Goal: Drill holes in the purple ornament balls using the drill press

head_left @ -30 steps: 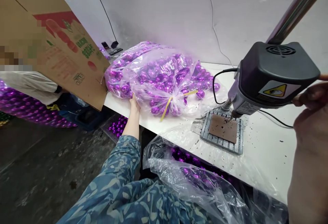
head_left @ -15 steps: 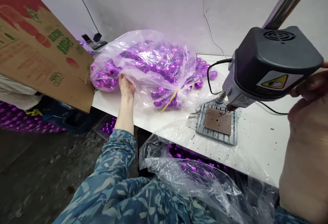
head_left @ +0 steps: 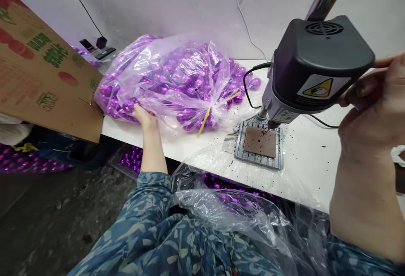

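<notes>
A big clear plastic bag (head_left: 152, 59) of shiny purple balls (head_left: 193, 82) lies on the white table, its neck gathered by a yellow tie (head_left: 205, 121). My left hand (head_left: 144, 116) is closed on the bag's near left side, thumb up; its other fingers are mostly hidden. A drill press (head_left: 322, 65) with a dark housing stands to the right. Behind the housing's right side my right hand (head_left: 367, 88) has curled fingers; what they grip is out of sight. Under the drill chuck, a brown square board (head_left: 260, 142) lies on the grey slotted base (head_left: 257, 162).
A printed cardboard box (head_left: 47, 78) stands at the left. Clear plastic sheeting (head_left: 240, 213) hangs over the table's front edge, with purple pieces under it. Dark shavings dot the white table (head_left: 310, 162) around the base. A black cable (head_left: 248, 95) loops beside the drill.
My view has swung a little to the right. My left hand has shifted slightly left and nearer along the bag, whose left end now bulges more. My right hand stays beside the drill housing.
</notes>
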A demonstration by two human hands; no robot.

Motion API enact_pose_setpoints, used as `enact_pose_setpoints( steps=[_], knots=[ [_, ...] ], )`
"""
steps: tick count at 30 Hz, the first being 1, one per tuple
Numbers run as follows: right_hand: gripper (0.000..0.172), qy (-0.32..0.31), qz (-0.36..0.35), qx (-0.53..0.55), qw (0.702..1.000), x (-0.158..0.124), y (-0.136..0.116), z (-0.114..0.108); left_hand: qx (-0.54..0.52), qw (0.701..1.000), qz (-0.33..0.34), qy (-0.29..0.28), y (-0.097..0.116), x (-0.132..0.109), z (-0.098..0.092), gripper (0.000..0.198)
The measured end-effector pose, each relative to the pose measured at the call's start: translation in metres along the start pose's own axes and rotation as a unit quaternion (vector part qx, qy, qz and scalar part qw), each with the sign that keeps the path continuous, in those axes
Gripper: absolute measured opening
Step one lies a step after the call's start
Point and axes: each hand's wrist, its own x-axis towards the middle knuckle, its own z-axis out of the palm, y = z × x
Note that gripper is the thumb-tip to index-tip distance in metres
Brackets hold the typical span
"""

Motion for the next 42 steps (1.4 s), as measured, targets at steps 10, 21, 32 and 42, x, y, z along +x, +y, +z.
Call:
enact_pose_setpoints(
  steps=[10, 21, 32, 42],
  knots=[
    [0.066, -0.003, 0.001, -0.010, 1.000, 0.003, 0.001, 0.000, 0.361, 0.632, 0.336, -0.598, -0.011, -0.190, 0.126, 0.049],
    [0.066, -0.025, -0.022, -0.024, 0.999, 0.003, 0.007, -0.004, 0.602, 0.530, 0.309, -0.511, -0.031, -0.179, 0.106, 0.033],
    [0.073, -0.017, -0.011, -0.053, 0.998, 0.002, 0.004, -0.001, 0.624, 0.480, 0.314, -0.530, -0.026, -0.183, 0.145, 0.065],
    [0.053, -0.020, -0.046, -0.084, 0.995, 0.006, 0.017, -0.004, 0.339, 0.729, 0.256, -0.537, -0.026, -0.177, 0.112, 0.056]
  ],
)
